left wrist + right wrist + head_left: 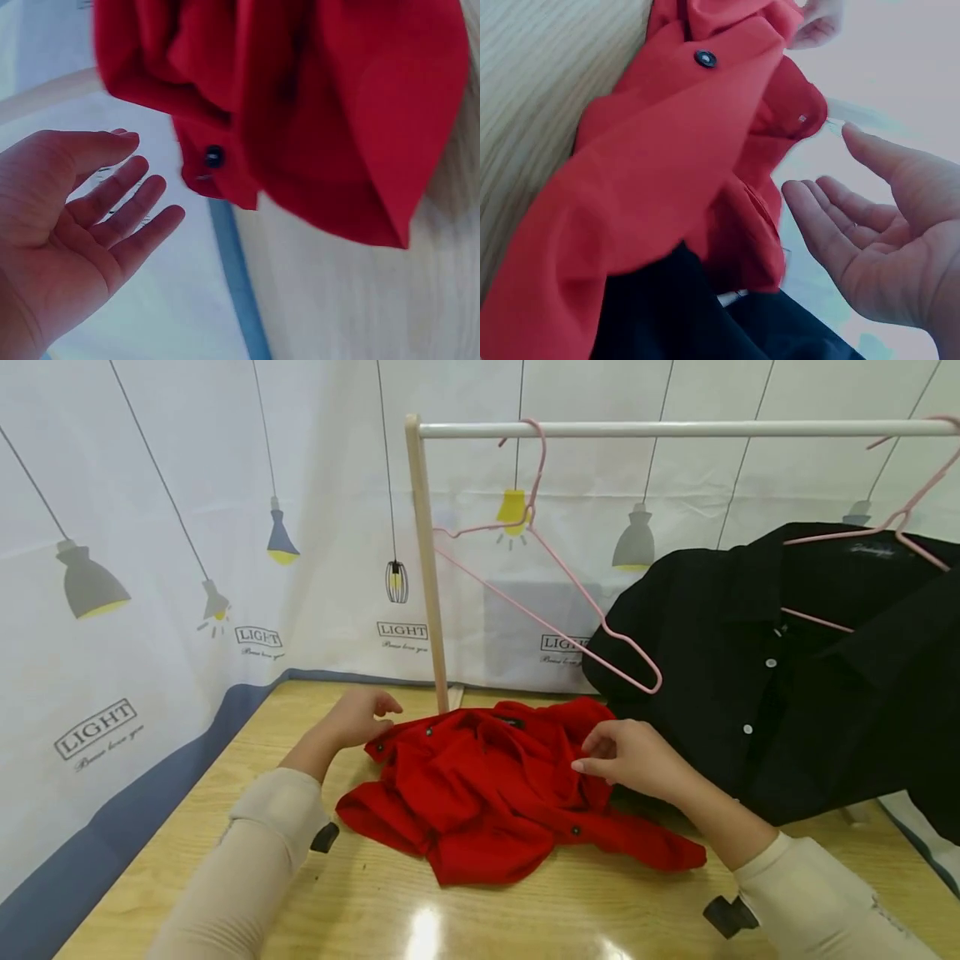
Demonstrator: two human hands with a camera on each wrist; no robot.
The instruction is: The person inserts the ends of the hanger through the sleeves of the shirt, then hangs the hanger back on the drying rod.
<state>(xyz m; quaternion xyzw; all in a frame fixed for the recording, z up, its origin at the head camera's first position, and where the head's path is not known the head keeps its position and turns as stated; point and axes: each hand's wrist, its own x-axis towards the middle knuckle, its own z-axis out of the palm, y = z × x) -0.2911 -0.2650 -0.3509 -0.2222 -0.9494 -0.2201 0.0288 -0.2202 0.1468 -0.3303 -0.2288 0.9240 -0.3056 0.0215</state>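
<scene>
A crumpled red shirt (480,777) with dark buttons lies on the wooden table. At its far left corner is my left hand (358,718), fingers loosely bent and holding nothing. The left wrist view shows that hand (82,217) with fingers spread apart, beside a buttoned edge of the red shirt (360,112). Over the shirt's right side hovers my right hand (633,758), thumb and fingers parted with nothing between them. In the right wrist view the right hand (885,232) has a gap to the red cloth (652,172).
A clothes rack with a white rail (675,430) and wooden post (429,568) stands behind the shirt. A bare pink hanger (558,560) hangs on it. Farther right hangs a black shirt (697,652) on another pink hanger (926,497). A lamp-printed curtain (330,485) backs the table.
</scene>
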